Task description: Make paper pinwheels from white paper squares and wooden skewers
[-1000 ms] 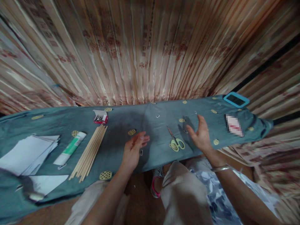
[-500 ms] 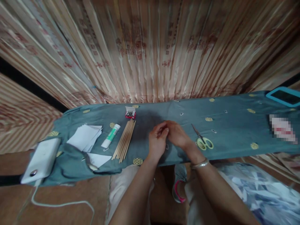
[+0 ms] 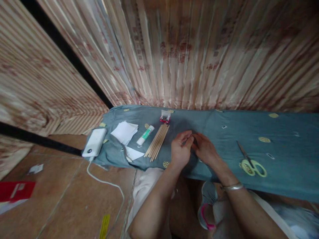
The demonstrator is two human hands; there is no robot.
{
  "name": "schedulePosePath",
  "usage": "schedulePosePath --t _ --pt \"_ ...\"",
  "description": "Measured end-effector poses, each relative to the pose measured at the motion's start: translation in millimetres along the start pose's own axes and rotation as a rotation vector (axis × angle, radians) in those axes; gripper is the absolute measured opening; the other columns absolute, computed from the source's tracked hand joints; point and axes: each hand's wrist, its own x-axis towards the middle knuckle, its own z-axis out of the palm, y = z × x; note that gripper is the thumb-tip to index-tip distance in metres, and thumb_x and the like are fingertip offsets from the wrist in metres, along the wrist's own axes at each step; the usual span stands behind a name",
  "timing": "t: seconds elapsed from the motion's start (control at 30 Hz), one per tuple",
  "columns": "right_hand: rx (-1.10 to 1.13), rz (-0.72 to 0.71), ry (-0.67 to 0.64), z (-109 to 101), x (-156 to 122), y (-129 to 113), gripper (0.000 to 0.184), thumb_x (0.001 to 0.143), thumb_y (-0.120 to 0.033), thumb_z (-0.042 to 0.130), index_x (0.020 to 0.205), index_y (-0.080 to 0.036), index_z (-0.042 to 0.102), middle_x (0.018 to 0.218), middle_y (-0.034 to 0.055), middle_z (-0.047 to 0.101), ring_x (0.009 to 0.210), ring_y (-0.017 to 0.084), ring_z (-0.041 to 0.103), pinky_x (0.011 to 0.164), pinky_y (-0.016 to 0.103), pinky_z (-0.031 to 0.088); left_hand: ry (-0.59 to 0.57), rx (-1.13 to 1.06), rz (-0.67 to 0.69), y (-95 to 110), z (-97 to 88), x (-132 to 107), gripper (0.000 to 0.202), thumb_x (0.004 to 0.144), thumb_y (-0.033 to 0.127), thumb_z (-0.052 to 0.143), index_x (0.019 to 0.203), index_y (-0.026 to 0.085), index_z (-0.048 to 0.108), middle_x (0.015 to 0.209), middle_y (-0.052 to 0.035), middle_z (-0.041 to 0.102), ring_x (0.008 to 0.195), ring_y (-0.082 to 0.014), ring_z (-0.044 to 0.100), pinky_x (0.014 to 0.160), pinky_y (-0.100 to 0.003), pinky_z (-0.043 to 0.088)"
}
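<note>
My left hand (image 3: pixel 181 150) and my right hand (image 3: pixel 205 150) meet fingertip to fingertip over the teal cloth (image 3: pixel 219 139) near its front edge. Both are curled in a pinch; what they hold is too small to make out. A bundle of wooden sticks (image 3: pixel 157 142) lies just left of my left hand. Yellow-handled scissors (image 3: pixel 250 163) lie to the right of my right wrist, which wears a metal bangle.
Left of the sticks lie a green-and-white glue tube (image 3: pixel 145 135), a stack of white paper squares (image 3: pixel 124 131), a small red box of staples (image 3: pixel 164 117) and a white power bank (image 3: pixel 95 142) with a cable. A striped curtain hangs behind. Tiled floor lies below.
My hands were apart and open a second ago; they came together and now stay pinched. The view has swung left, so the scissors sit farther right and the teal device has left the frame.
</note>
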Motion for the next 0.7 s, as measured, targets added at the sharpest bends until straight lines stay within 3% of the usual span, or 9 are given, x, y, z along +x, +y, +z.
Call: schedulePosePath --t 0.17,0.43,0.57,0.7 --pt "-0.08 -0.038 -0.04 4.7 0.4 3.0 0.038 0.088 -0.022 0.04 0.113 -0.003 0.06 0.117 0.0247 0.063 0.112 0.032 0.058 0.1 0.045 0.044 0.006 0.052 -0.015 11.1 -11.5 1.1 0.017 0.081 0.013 0.06 0.094 0.015 0.07 0.105 -0.0087 0.071 0.097 -0.0179 0.066 0.092 -0.032 0.05" --pt "-0.163 -0.064 -0.049 3.5 0.4 -2.1 0.037 0.088 -0.023 0.041 0.114 -0.006 0.06 0.114 0.0215 0.064 0.107 0.031 0.059 0.096 0.045 0.045 -0.082 0.175 0.036 23.2 -14.1 8.2 0.02 0.081 0.014 0.061 0.1 0.015 0.069 0.105 -0.0091 0.07 0.099 -0.0181 0.065 0.092 -0.031 0.05" --pt "-0.149 -0.07 -0.038 2.8 0.3 -2.1 0.036 0.088 -0.022 0.04 0.112 -0.005 0.061 0.116 0.0224 0.063 0.109 0.031 0.058 0.098 0.045 0.044 -0.077 0.212 0.095 18.1 -15.0 19.6 0.02 0.08 0.012 0.062 0.097 0.016 0.071 0.098 -0.0076 0.071 0.09 -0.0164 0.066 0.086 -0.029 0.051" --pt "-0.11 -0.052 -0.022 2.7 0.1 -1.0 0.035 0.088 -0.022 0.04 0.113 -0.009 0.061 0.116 0.0196 0.063 0.11 0.03 0.057 0.098 0.045 0.044 -0.084 0.276 0.164 4.2 -14.1 25.0 0.015 0.077 0.011 0.063 0.083 0.02 0.073 0.086 -0.0039 0.072 0.081 -0.0155 0.065 0.08 -0.029 0.052"
